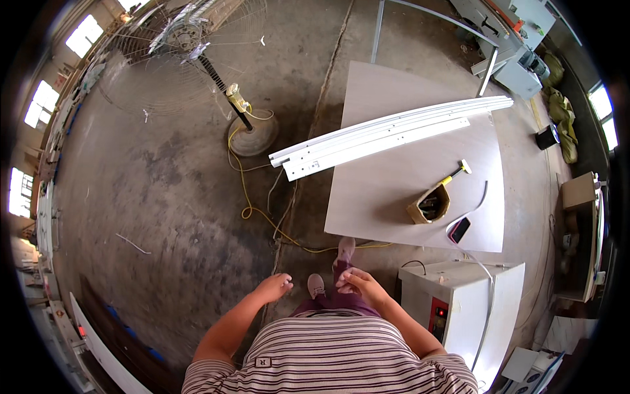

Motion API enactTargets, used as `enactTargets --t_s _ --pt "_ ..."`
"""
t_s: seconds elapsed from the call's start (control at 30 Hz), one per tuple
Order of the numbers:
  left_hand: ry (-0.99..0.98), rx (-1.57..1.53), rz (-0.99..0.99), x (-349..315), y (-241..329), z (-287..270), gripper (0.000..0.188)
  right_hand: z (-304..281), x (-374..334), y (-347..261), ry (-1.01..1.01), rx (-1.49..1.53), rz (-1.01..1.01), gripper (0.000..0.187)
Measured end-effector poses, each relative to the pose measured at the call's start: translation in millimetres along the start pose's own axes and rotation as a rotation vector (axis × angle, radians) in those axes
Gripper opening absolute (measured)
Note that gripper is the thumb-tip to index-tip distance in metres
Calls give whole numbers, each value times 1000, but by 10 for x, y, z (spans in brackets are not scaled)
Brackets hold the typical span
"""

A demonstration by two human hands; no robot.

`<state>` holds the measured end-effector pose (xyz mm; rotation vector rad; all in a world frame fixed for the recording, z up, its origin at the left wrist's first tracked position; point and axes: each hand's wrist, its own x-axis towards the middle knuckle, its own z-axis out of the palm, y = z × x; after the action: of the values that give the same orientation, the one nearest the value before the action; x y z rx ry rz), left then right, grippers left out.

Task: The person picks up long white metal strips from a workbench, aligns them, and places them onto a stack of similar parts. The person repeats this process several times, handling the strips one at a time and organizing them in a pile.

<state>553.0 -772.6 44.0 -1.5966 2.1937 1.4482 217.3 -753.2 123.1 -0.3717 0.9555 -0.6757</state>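
My left hand (274, 287) is held out in front of my waist over the concrete floor, its fingers curled in, with nothing showing in it. My right hand (357, 284) is near my right thigh, thumb and fingertips drawn together; whether anything small is between them is hidden. Neither hand touches the table. Nearest ahead is a pale sheet-topped table (374, 217). Long white metal profiles (394, 134) lie across it, their left ends jutting past its edge. An open cardboard box (430, 205) of small parts stands there beside a yellow-handled hammer (454, 174) and a phone (460, 230).
A pedestal fan (243, 125) stands on the floor at far left, its yellow cord (246, 190) running towards my feet. A white machine cabinet (459, 289) with a red control panel is close on my right. A metal frame (489, 69) rises behind the table.
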Motion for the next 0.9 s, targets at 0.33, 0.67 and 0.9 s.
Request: enactTargets --t_s 0.33,0.67,0.9 --pt "198 -110 -196 2016 -806 -1018 35 -1022 1074 -435 260 -36 185 24" --pt "521 654 -86 4452 -1476 -2166 64 -1754 542 619 795 81 459 24" --pt "220 740 -218 5136 -1913 -2221 50 -1482 154 1054 835 -256 639 27"
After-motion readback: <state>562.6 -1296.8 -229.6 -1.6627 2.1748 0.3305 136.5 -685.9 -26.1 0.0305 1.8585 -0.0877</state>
